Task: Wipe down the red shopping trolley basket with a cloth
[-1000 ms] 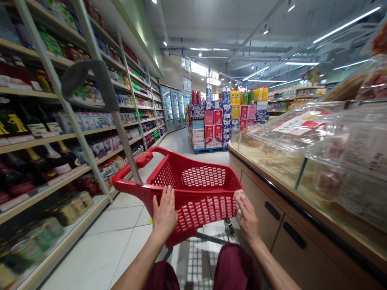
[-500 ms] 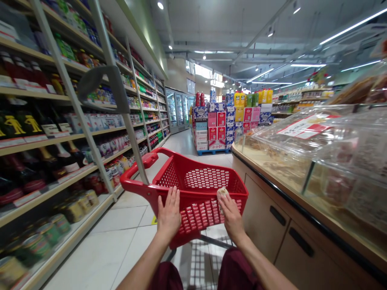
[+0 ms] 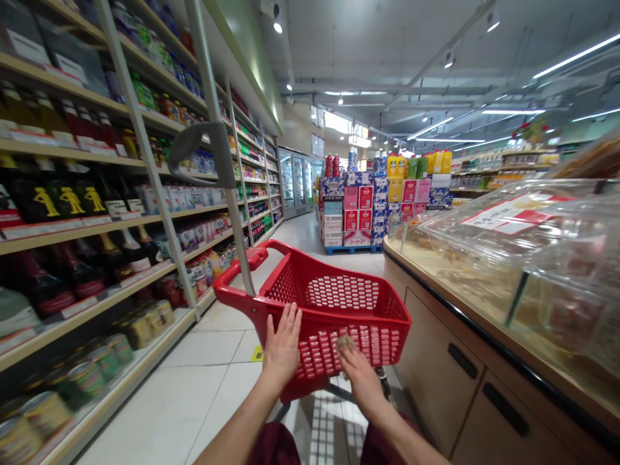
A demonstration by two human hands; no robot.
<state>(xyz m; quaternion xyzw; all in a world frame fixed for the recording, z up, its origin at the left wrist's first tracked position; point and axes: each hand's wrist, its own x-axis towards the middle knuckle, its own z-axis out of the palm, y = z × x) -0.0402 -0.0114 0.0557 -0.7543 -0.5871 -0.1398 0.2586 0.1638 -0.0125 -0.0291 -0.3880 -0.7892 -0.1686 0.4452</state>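
Note:
A red plastic shopping cart with honeycomb-holed walls stands side-on in front of me. My left hand rests on its near side, below the rim, with fingers stretched and spread and nothing in it. Against the slotted near wall, my right hand presses a small crumpled pale cloth under its fingertips. Most of the cloth is hidden by the fingers. From the cart's handle end rises a metal pole with a grey loop grip.
Shelves of bottles and cans run along the left. On the right stands a wooden counter with clear plastic covers. Stacked drink cartons sit on a blue pallet ahead, with glass-door fridges beyond. White tiles cover the floor.
My right hand has moved the cloth down from the cart's rim onto the slotted wall, and slightly left. My left hand stays at the same spot on the cart. The view has turned slightly left.

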